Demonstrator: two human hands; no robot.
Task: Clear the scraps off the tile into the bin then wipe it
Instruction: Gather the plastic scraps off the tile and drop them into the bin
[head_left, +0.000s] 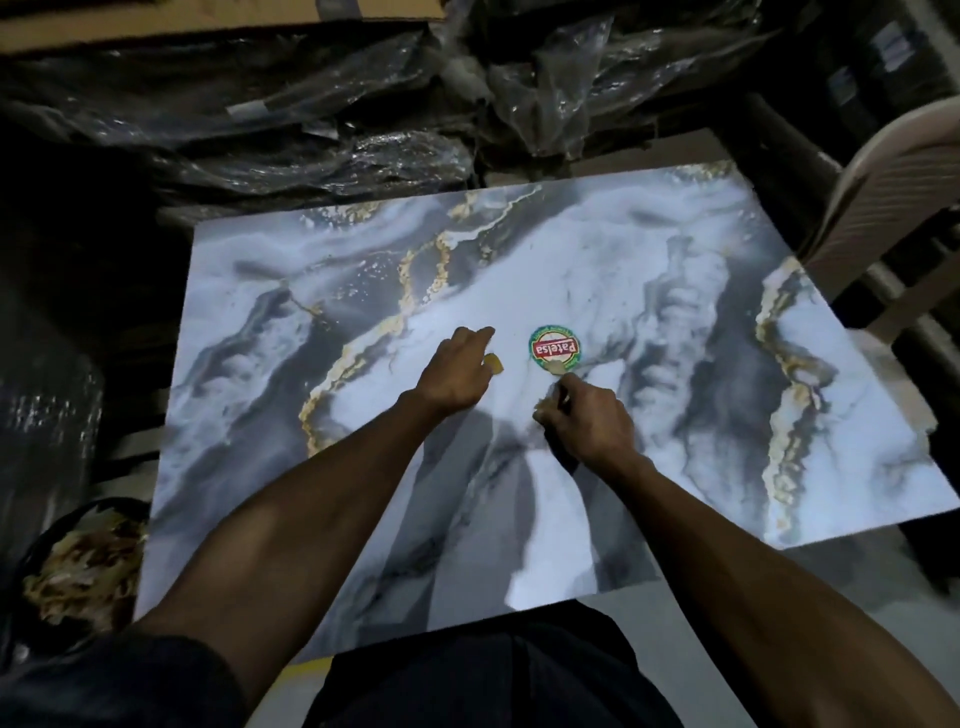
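- One large tile (519, 270) lies flat, glossy, marbled in white, grey and blue with gold veins; it fills most of the view.
- One round sticker (554, 349), red, green and yellow with lettering, sits near the tile's middle.
- Three small tan scraps show: one scrap at the left palm (494, 363), one scrap at the sticker's near edge (557, 368), and one scrap under the right knuckles (543, 407).
- Two bare hands work on the tile. The left hand (457, 371) rests curled, fingers pointing away, the first scrap just beside its palm; whether it pinches that scrap I cannot tell.
- The right hand (589, 418) is clenched around something pale and thin; what it is stays unclear.
- One bin (78, 561), dark-rimmed and holding crumpled tan scraps, stands off the tile's near left corner.
- Behind the tile lie dark bundles under clear plastic wrap (322, 130), with cardboard (208, 21) along the top edge.
- One pale chair (883, 208) stands at the right. The room is dim.
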